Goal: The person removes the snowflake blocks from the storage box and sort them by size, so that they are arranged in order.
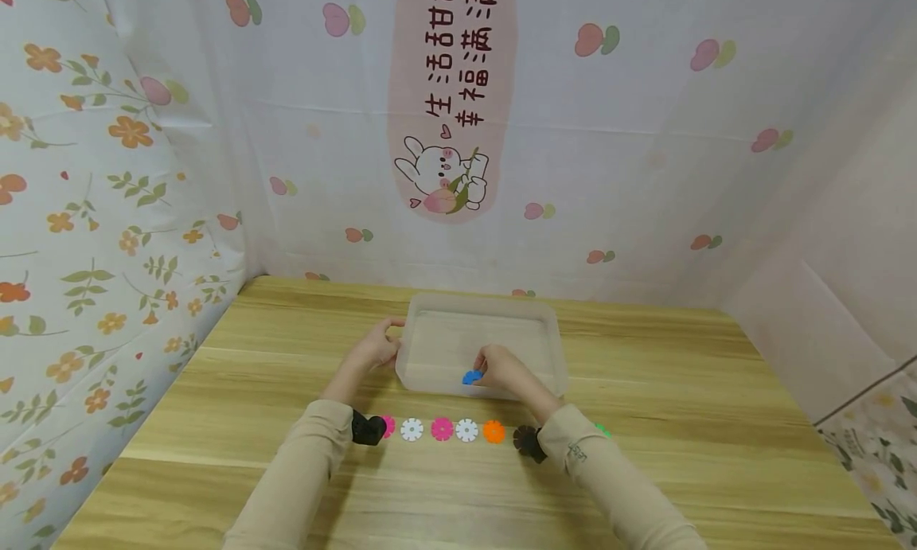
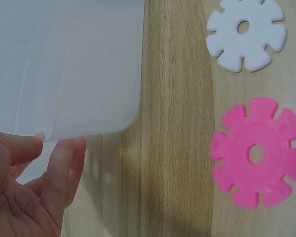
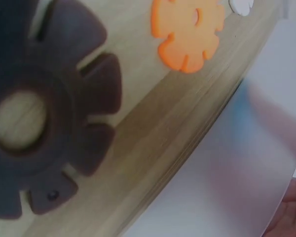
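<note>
A translucent plastic bin [image 1: 487, 302] stands on the wooden table. My left hand [image 1: 374, 347] pinches its left rim between thumb and fingers, as the left wrist view shows. Over the bin's near side, my right hand [image 1: 499, 367] holds a blue notched plastic disc [image 1: 470, 377] by its edge. In the right wrist view the bin wall [image 3: 207, 177] blurs the blue disc behind it, and only part of the hand shows at the right edge.
In front of the bin runs a row of notched discs: pink [image 1: 442, 429], white [image 1: 466, 430], orange [image 1: 493, 431], dark brown [image 3: 96, 94] and green [image 1: 602, 430] among them. My sleeves and black wrist mounts partly cover the row's ends. A patterned cloth [image 1: 616, 160] hangs behind the table.
</note>
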Action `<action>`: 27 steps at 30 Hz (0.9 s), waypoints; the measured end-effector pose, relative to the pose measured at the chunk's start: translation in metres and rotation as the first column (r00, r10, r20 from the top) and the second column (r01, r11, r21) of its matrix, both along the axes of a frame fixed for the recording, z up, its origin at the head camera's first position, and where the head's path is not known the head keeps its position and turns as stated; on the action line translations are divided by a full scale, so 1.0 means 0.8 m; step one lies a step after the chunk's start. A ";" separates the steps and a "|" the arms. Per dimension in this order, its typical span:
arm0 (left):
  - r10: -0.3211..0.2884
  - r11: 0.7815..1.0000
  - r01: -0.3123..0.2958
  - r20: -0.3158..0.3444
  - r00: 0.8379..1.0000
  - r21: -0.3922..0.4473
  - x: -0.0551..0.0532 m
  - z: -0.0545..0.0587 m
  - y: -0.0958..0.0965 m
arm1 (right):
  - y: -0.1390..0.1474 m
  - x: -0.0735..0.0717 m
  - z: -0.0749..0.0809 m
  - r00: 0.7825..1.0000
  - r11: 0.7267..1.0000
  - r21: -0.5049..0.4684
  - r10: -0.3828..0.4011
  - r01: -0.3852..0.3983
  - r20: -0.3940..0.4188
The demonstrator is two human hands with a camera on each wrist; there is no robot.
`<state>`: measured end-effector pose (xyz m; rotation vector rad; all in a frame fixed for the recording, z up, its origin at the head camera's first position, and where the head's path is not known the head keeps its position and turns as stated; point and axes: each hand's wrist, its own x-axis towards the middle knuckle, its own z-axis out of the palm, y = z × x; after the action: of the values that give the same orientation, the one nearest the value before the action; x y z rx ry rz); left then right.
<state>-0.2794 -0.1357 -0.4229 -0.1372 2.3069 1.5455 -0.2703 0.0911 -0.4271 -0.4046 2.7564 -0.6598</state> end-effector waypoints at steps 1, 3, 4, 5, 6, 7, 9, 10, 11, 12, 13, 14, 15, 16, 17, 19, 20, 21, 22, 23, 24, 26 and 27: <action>0.000 1.000 0.000 0.001 1.000 -0.001 0.000 0.000 0.000 | -0.001 0.000 -0.001 1.000 1.000 0.002 0.000 0.000 -0.001; -0.005 1.000 0.005 0.000 1.000 -0.004 -0.001 -0.001 0.001 | -0.002 0.001 -0.001 1.000 1.000 -0.011 -0.009 0.009 0.007; -0.008 1.000 0.008 -0.001 1.000 -0.004 -0.002 -0.001 0.000 | -0.002 0.001 -0.001 1.000 1.000 -0.021 -0.010 0.010 0.006; -0.027 0.999 0.027 -0.018 0.999 0.018 -0.003 -0.004 -0.002 | -0.002 0.001 -0.002 1.000 0.999 -0.030 -0.010 0.011 0.006; -0.028 0.999 0.029 -0.018 0.999 0.020 -0.003 -0.004 -0.002 | -0.002 0.001 -0.002 1.000 0.999 -0.040 -0.006 0.006 0.007; -0.029 0.999 0.029 -0.015 0.999 0.024 -0.003 -0.005 -0.002 | -0.002 0.002 -0.001 1.000 0.998 -0.060 -0.010 0.011 0.016; -0.027 0.999 0.028 -0.016 0.999 0.029 -0.004 -0.005 -0.002 | 0.000 0.002 0.000 0.999 0.995 -0.095 -0.023 0.027 0.041; -0.026 0.999 0.027 -0.018 0.999 0.028 -0.004 -0.005 -0.003 | 0.001 0.002 0.002 0.998 0.993 -0.114 -0.032 0.038 0.058; -0.019 0.999 0.020 -0.018 1.000 0.029 -0.004 -0.005 -0.002 | 0.003 0.002 0.004 0.997 0.991 -0.125 -0.037 0.045 0.069; 0.000 1.000 0.000 -0.004 1.000 0.006 -0.003 -0.003 0.000 | 0.005 0.002 0.006 0.995 0.989 -0.137 -0.044 0.055 0.086; 0.005 1.000 -0.005 -0.003 1.000 0.001 -0.003 -0.002 0.000 | 0.006 0.002 0.008 0.993 0.986 -0.149 -0.053 0.068 0.102; 0.005 1.000 -0.005 -0.008 1.000 0.000 -0.003 -0.002 0.000 | 0.009 0.001 0.011 0.991 0.984 -0.161 -0.061 0.080 0.117; 0.008 1.000 -0.008 -0.006 1.000 -0.002 -0.003 -0.001 0.000 | 0.012 0.001 0.014 0.990 0.981 -0.176 -0.066 0.087 0.124; 0.006 1.000 -0.006 -0.007 1.000 -0.008 -0.003 0.000 -0.001 | 0.015 0.000 0.016 0.990 0.978 -0.189 -0.067 0.090 0.125; 0.006 1.000 -0.007 -0.005 1.000 -0.007 -0.004 0.000 -0.001 | 0.019 0.000 0.018 0.990 0.975 -0.202 -0.067 0.092 0.125; 0.001 1.000 -0.001 -0.002 1.000 -0.014 -0.004 0.000 -0.004 | 0.027 -0.001 0.022 0.991 0.968 -0.235 -0.061 0.089 0.120; 0.003 1.000 -0.003 0.001 1.000 -0.015 -0.004 -0.001 -0.005 | 0.032 -0.001 0.024 0.992 0.964 -0.253 -0.058 0.084 0.111; 0.006 1.000 -0.006 0.005 1.000 -0.019 -0.004 -0.002 -0.006 | 0.037 -0.001 0.025 0.993 0.959 -0.269 -0.057 0.084 0.104; 0.008 1.000 -0.008 0.007 1.000 -0.021 -0.004 -0.002 -0.007 | 0.042 0.000 0.026 0.993 0.956 -0.282 -0.053 0.080 0.102; 0.007 1.000 -0.007 0.008 1.000 -0.023 -0.005 -0.003 -0.008 | 0.048 0.000 0.027 0.993 0.951 -0.299 -0.051 0.081 0.108; 0.008 1.000 -0.007 0.007 1.000 -0.026 -0.005 -0.004 -0.009 | 0.054 0.001 0.028 0.993 0.945 -0.316 -0.047 0.080 0.111; 0.011 1.000 -0.011 0.006 1.000 -0.028 -0.004 -0.006 -0.010 | 0.065 0.004 0.029 0.989 0.932 -0.349 -0.055 0.099 0.135; 0.010 1.000 -0.010 0.005 1.000 -0.029 -0.004 -0.007 -0.010 | 0.071 0.005 0.029 0.987 0.925 -0.363 -0.056 0.107 0.148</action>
<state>-0.2829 -0.1441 -0.4282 -0.1601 2.3288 1.5145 -0.2666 0.1481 -0.4035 -0.3078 2.5276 -1.1924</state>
